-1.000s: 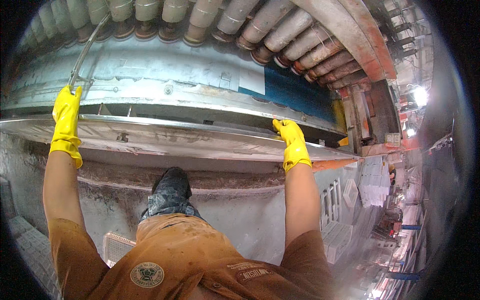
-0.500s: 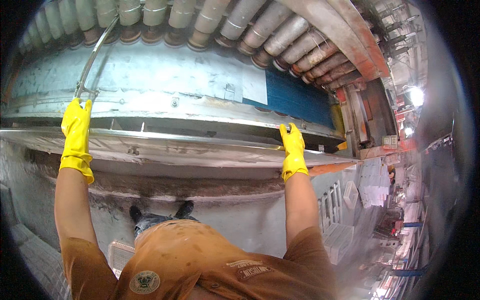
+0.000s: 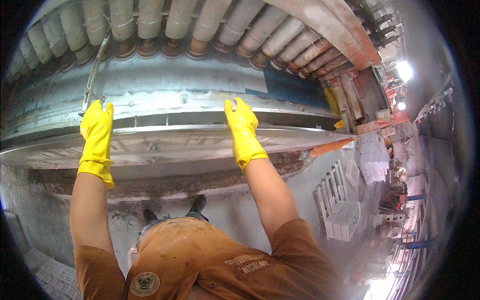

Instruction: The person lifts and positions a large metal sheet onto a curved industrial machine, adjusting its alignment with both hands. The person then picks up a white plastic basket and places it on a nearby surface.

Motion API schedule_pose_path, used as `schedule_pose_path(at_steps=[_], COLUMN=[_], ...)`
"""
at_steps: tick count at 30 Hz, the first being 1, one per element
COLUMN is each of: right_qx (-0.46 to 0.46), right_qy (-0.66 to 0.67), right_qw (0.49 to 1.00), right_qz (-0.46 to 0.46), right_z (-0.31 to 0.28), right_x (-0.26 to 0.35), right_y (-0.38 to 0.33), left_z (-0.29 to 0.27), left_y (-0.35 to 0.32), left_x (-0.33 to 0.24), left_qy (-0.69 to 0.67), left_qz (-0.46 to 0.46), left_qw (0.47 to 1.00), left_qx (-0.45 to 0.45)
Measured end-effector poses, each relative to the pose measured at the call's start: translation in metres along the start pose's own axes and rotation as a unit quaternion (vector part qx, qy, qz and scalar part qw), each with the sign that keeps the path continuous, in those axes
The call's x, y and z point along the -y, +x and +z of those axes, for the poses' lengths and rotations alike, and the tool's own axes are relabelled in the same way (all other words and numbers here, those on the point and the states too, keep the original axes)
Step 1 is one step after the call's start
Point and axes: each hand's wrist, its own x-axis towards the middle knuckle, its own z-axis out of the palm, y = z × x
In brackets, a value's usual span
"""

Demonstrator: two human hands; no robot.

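Observation:
Both hands wear yellow rubber gloves and reach over the front of a long metal machine bed. My left hand (image 3: 97,122) is over the front rail (image 3: 190,128) on the left, thumb and fingers parted. Just beyond its fingertips stands a thin metal rod (image 3: 93,72), which slopes up toward the rollers; the fingers do not visibly wrap round it. Near the middle of the rail is my right hand (image 3: 242,122), its thumb apart from slightly bent fingers, with nothing seen in it. A pale, wet-looking surface (image 3: 165,77) lies beyond both hands.
A row of worn rollers (image 3: 150,20) lines the far side. Blue sheeting (image 3: 295,90) covers the bed's right part. A dark gap runs behind the rail. White plastic crates (image 3: 342,220) stand on the floor at right, and a bright lamp (image 3: 404,71) shines beyond.
My right hand has moved well left along the rail, closer to my left hand. The left hand has shifted a little right beside the rod. The view has turned slightly.

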Motion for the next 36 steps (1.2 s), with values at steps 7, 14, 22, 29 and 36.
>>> schedule_pose_path(at_steps=[7, 14, 22, 29, 36], right_qx=[-0.015, -0.025, 0.006, 0.003, 0.046], right_qy=[0.013, 0.010, -0.004, -0.022, -0.007], right_qw=[0.998, 0.997, 0.993, 0.997, 0.996], right_qz=[0.067, 0.075, 0.116, 0.074, 0.082], right_z=[-0.005, -0.004, -0.009, -0.009, -0.015], right_x=[0.012, 0.014, 0.018, 0.015, 0.019], right_y=[-0.003, -0.001, 0.000, -0.002, -0.004], left_z=[0.007, 0.004, -0.004, -0.003, -0.002], left_y=[0.001, 0.000, -0.010, -0.009, -0.006], left_x=[0.007, 0.011, 0.004, 0.002, 0.005], left_qy=[-0.023, -0.045, -0.081, -0.056, -0.021], left_qz=[0.042, 0.078, 0.099, 0.087, 0.079], left_qw=[0.999, 0.996, 0.991, 0.994, 0.997], left_qx=[-0.010, -0.013, -0.028, -0.021, -0.013])
